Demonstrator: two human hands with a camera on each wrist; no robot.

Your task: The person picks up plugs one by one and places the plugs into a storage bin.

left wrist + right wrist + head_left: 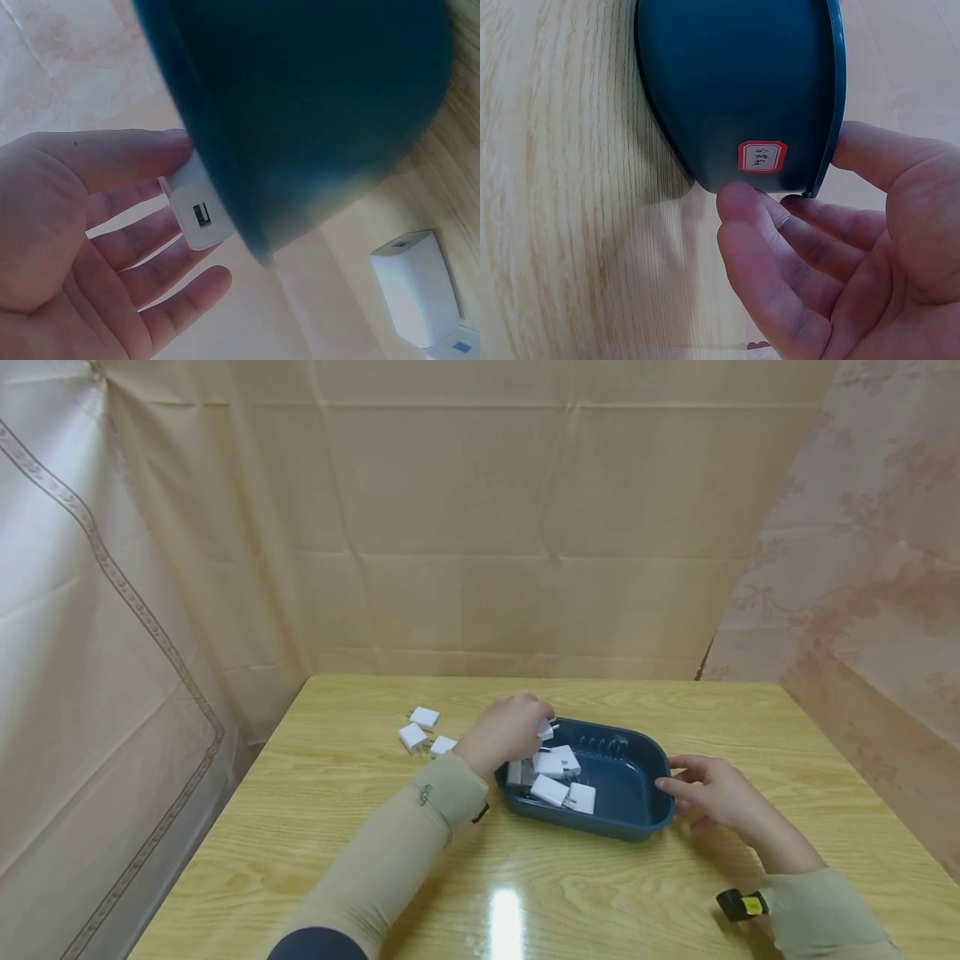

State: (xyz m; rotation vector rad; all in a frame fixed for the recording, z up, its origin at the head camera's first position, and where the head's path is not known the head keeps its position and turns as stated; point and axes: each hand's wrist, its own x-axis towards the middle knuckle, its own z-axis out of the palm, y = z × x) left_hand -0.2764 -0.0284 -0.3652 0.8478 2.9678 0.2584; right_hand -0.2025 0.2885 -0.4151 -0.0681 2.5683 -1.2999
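Observation:
My left hand (498,731) is over the left end of a dark blue plastic basket (626,789). Between its thumb and fingers it pinches a white USB charger (196,206), whose port faces the left wrist camera. Several more white chargers (550,790) lie heaped in the basket's left half. At the opposite end, my right hand (712,793) holds the basket, its thumb on the rim and its fingers against the outer wall. A red-bordered label (762,156) sticks to that wall.
Left of the basket, a few white chargers (413,737) lie on the wooden table (337,827), partly behind the left forearm. Cloth curtains (450,527) hang behind the table and at both sides. A black and yellow device (742,905) is at the right cuff.

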